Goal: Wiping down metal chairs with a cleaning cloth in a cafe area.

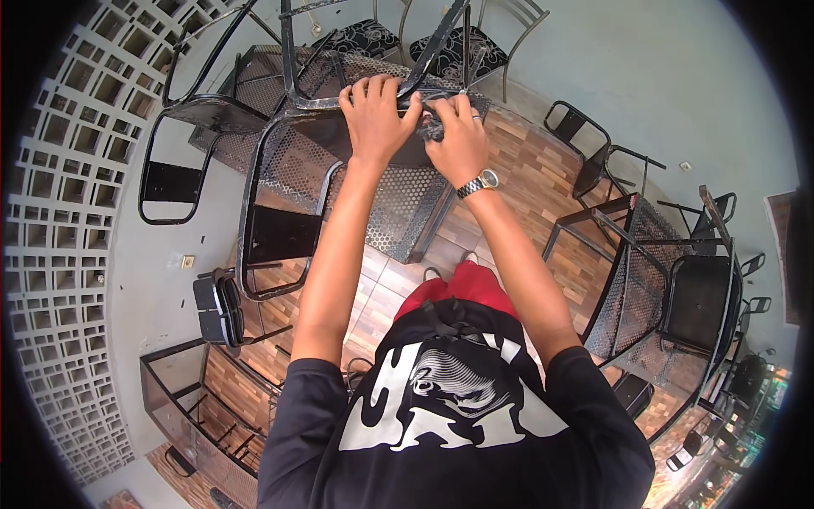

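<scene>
A black metal chair [284,233] lies upside down on a perforated metal table [398,208], its worn legs pointing up and away from me. My left hand [379,119] grips the edge of its seat frame, fingers curled over the bar and thumb toward the right. Close beside it, my right hand [458,142], with a watch on the wrist, presses a crumpled dark cloth [432,127] against the frame near a chair leg [441,42]. The fingertips partly cover the cloth.
Another upturned chair [174,161] rests to the left on the same table. Patterned seats [360,41] stand by the far wall. A second mesh table [636,229] with chairs is at right, and a mesh-sided table [174,373] at lower left. Wood-patterned tiles [526,187] cover the floor.
</scene>
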